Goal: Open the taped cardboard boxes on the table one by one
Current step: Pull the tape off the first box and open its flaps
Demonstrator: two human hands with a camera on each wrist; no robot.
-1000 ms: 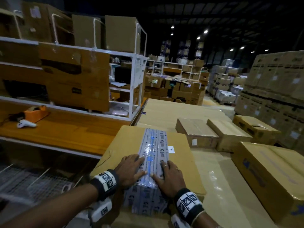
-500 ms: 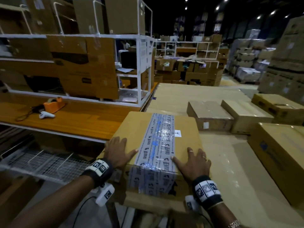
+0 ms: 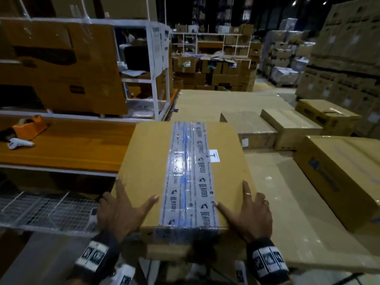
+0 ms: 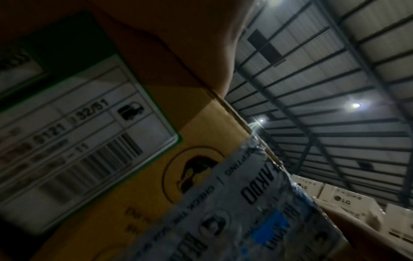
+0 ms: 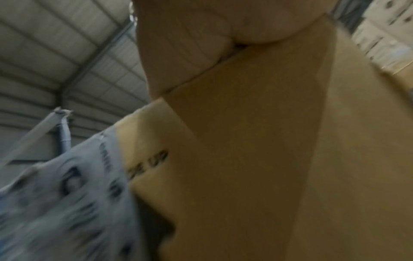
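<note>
A taped cardboard box (image 3: 148, 161) lies in front of me in the head view, a wide printed tape strip (image 3: 187, 171) running down the middle of its lid and over the near face. My left hand (image 3: 121, 210) rests flat on the near left corner, fingers spread, thumb pointing at the tape. My right hand (image 3: 250, 214) lies flat on the near right corner in the same way. The left wrist view shows the box's near face with a shipping label (image 4: 78, 123) and the tape's end (image 4: 245, 220). In the right wrist view, blurred cardboard (image 5: 257, 159) sits under my palm.
More closed boxes stand on the table beyond and to the right: two small ones (image 3: 248, 128) (image 3: 292, 128) and a large one (image 3: 345, 175). On the wooden bench (image 3: 72, 149) at left lie an orange tape dispenser (image 3: 30, 124) and a white handheld device (image 3: 18, 143). Below it is a wire rack (image 3: 41, 210).
Both hands have slid apart, from the tape at the lid's middle out to the near corners. The box now sits closer in the view.
</note>
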